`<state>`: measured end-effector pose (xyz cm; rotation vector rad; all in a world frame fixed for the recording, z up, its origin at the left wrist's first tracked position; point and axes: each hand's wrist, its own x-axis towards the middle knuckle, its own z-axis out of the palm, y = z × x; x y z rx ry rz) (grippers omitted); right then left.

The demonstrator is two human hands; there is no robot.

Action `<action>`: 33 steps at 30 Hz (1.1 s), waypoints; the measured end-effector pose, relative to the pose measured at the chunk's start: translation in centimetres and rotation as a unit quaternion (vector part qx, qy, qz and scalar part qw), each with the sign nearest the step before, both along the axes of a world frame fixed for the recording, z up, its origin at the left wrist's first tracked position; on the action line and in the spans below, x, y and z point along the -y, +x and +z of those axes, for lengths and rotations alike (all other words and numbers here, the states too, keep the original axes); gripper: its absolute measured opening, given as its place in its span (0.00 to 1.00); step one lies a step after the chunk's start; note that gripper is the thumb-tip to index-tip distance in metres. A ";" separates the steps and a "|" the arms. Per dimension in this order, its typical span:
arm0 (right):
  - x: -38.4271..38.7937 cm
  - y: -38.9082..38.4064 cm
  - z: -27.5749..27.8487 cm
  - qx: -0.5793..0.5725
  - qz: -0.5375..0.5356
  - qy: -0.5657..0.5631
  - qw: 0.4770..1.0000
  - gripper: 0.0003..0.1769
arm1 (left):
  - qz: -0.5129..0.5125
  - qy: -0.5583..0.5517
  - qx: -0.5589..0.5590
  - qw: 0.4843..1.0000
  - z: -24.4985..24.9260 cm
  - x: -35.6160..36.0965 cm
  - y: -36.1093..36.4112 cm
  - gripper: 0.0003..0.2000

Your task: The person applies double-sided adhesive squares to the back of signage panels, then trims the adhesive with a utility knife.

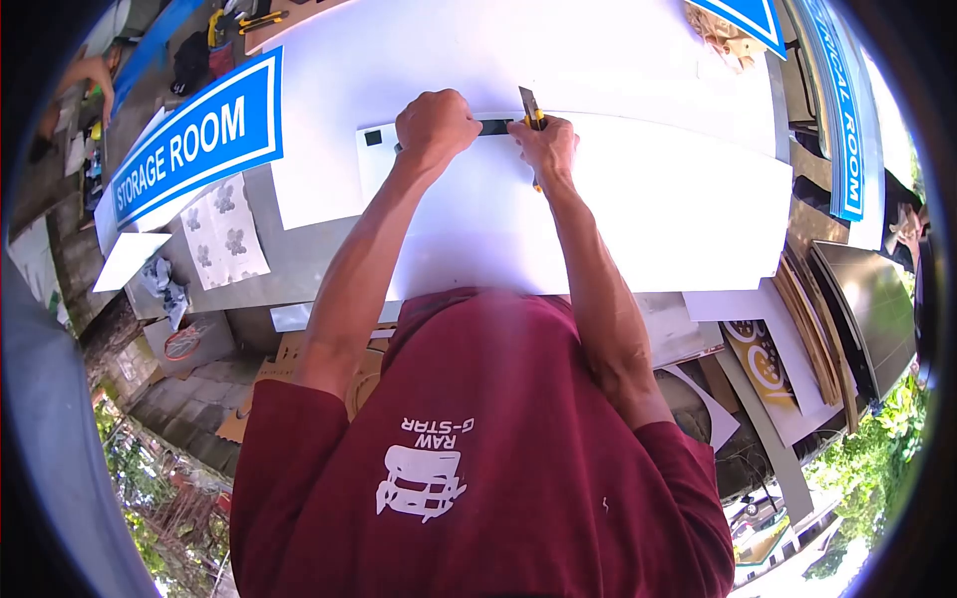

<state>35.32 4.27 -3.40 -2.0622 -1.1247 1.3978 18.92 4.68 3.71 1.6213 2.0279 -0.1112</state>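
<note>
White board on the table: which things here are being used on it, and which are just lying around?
In use: large white board; dark straight strip under left hand; yellow utility knife in right hand.
Lying about: blue STORAGE ROOM sign; pale flower-printed sheet; brown cardboard strips.

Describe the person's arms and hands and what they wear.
The left hand and right hand are bare: no gloves, watch or rings visible. Both arms are uncovered below the short sleeves of a dark red T-shirt with a white G-STAR RAW print.

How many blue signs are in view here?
3: the STORAGE ROOM sign at left, a sign corner at top right, and a third sign down the right edge. More may be hidden.
</note>
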 end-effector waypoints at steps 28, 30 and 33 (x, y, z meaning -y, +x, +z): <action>-0.8 -1.0 -0.8 0.171 0.019 0.001 0.985 0.20 | -0.074 0.034 -0.038 0.996 -3.1 -1.7 1.1 0.05; -0.8 -1.2 -0.6 0.182 0.022 0.005 0.983 0.20 | -0.071 0.028 -0.051 0.996 -3.2 -1.7 1.1 0.08; -0.8 -1.1 -0.6 0.187 0.022 0.006 0.982 0.20 | -0.074 0.028 -0.055 0.995 -3.3 -1.8 1.1 0.08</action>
